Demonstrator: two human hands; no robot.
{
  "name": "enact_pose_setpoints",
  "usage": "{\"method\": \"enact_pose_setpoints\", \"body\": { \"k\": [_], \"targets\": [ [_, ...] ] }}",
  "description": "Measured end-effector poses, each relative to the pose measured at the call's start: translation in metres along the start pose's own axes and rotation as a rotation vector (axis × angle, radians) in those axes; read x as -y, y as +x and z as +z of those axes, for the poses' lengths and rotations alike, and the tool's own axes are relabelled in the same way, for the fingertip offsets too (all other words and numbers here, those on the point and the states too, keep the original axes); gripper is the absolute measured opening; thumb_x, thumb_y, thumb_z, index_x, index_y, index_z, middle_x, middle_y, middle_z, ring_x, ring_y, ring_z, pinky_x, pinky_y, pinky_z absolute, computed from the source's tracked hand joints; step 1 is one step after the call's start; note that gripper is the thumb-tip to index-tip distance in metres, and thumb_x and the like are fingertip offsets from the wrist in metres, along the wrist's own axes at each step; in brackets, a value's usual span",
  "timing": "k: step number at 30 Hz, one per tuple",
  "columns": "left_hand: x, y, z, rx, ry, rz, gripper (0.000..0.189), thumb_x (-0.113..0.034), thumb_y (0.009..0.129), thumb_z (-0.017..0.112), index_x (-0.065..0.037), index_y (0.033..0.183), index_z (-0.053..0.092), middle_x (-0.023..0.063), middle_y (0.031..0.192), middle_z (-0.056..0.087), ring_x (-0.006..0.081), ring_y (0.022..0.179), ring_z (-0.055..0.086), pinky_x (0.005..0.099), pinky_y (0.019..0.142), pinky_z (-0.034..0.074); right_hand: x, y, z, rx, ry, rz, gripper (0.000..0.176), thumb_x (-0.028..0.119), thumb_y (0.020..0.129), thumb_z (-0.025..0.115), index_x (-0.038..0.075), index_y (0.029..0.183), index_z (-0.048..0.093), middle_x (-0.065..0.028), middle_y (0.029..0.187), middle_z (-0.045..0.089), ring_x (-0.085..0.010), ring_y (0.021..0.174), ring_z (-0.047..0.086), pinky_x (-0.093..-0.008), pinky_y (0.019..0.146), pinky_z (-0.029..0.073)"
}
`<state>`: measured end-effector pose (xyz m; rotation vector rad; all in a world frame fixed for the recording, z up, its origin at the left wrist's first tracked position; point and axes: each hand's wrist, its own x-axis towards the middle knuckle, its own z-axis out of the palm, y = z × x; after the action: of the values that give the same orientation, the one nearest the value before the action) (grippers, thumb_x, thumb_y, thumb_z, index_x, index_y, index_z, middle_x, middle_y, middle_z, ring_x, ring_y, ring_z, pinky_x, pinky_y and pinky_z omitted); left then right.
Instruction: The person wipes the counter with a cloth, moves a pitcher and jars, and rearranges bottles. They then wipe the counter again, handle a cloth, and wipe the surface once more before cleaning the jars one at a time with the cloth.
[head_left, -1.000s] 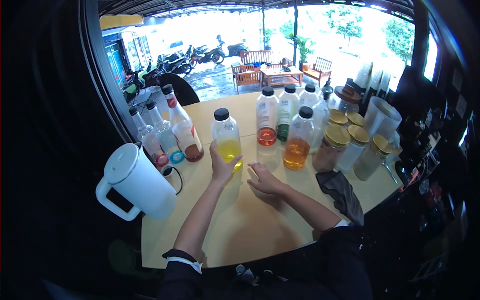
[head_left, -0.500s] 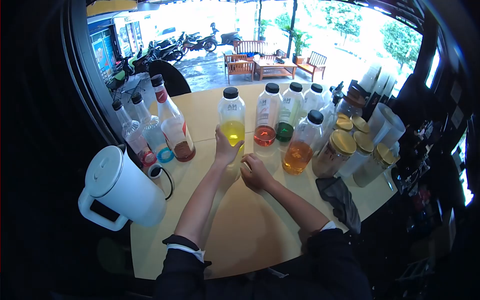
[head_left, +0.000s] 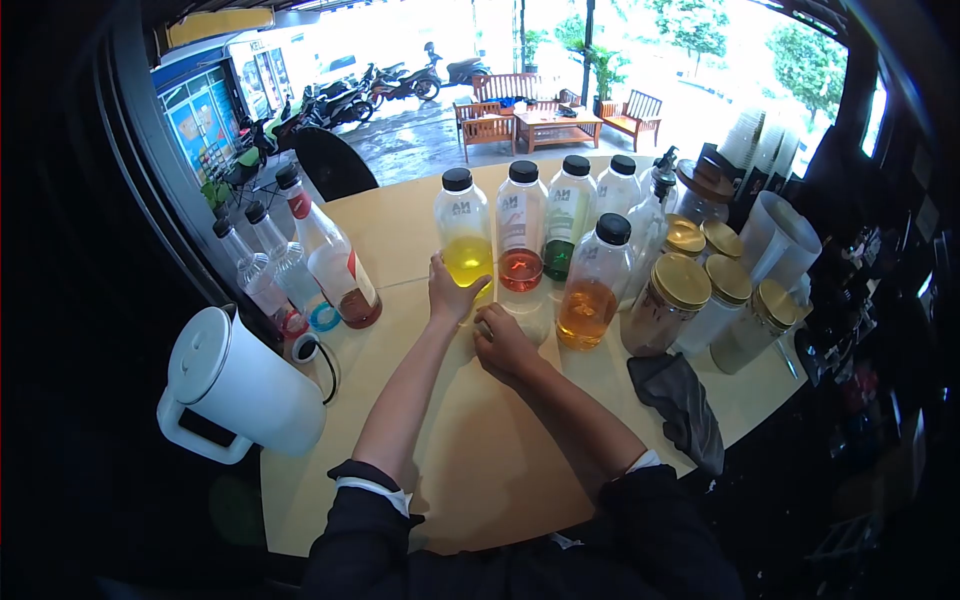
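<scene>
My left hand (head_left: 454, 293) is wrapped round the lower part of a clear plastic bottle (head_left: 463, 213) with a black cap and yellow liquid, upright on the table. My right hand (head_left: 506, 340) is curled closed just right of that bottle's base, and nothing shows in its fingers. Close by on the right stand a bottle of red liquid (head_left: 521, 268), a bottle of green liquid (head_left: 558, 258) and, nearer me, a bottle of orange liquid (head_left: 588, 312). All are capped in black. Another similar bottle (head_left: 617, 185) stands behind, its contents mostly hidden.
On the left are a white lidded pitcher (head_left: 240, 385), a tall red-labelled bottle (head_left: 335, 255) and two slim glass bottles. Gold-lidded jars (head_left: 680, 283), a pump bottle (head_left: 652, 215), a clear jug (head_left: 782, 240) and a dark cloth (head_left: 678, 410) occupy the table's (head_left: 480, 470) right side.
The camera view has shifted slightly. The yellow bottle and the red bottle appear a little closer together. My left hand keeps its hold, and my right hand stays curled beside the base.
</scene>
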<state>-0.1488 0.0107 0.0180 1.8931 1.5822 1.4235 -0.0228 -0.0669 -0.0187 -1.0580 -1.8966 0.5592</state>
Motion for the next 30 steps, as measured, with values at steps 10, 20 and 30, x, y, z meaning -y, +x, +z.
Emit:
{"method": "enact_pose_setpoints", "body": {
  "k": [10, 20, 30],
  "targets": [
    [-0.01, -0.003, 0.0, 0.015, 0.088, -0.015, 0.089, -0.032, 0.061, 0.085, 0.004, 0.125, 0.033, 0.0223, 0.122, 0.044, 0.0372, 0.113, 0.048, 0.0428, 0.094, 0.044, -0.003, 0.003, 0.003, -0.007, -0.045, -0.043, 0.024, 0.007, 0.078, 0.057, -0.004, 0.098, 0.053, -0.0222, 0.101, 0.052, -0.0373, 0.099, 0.052, -0.0396, 0.088, 0.043],
    [-0.058, -0.054, 0.005, -0.137, -0.538, 0.114, 0.045, -0.024, 0.09, 0.056, -0.001, 0.126, 0.041, 0.0145, 0.124, 0.045, 0.0234, 0.114, 0.047, 0.0359, 0.094, 0.039, 0.079, -0.02, -0.113, -0.06, 0.013, -0.245, 0.008, 0.005, 0.079, 0.061, -0.002, 0.083, 0.059, -0.0129, 0.08, 0.06, -0.0267, 0.074, 0.062, -0.0345, 0.068, 0.049],
    [-0.151, -0.09, 0.057, 0.263, -0.705, 0.141, 0.083, -0.015, 0.067, 0.081, -0.001, 0.131, 0.03, 0.0133, 0.112, 0.055, 0.0229, 0.105, 0.058, 0.0327, 0.086, 0.049, 0.137, -0.044, -0.174, -0.342, -0.005, -0.275, 0.007, 0.002, 0.082, 0.062, -0.002, 0.087, 0.061, -0.009, 0.087, 0.062, -0.0135, 0.076, 0.061, -0.0244, 0.067, 0.047]
  ]
}}
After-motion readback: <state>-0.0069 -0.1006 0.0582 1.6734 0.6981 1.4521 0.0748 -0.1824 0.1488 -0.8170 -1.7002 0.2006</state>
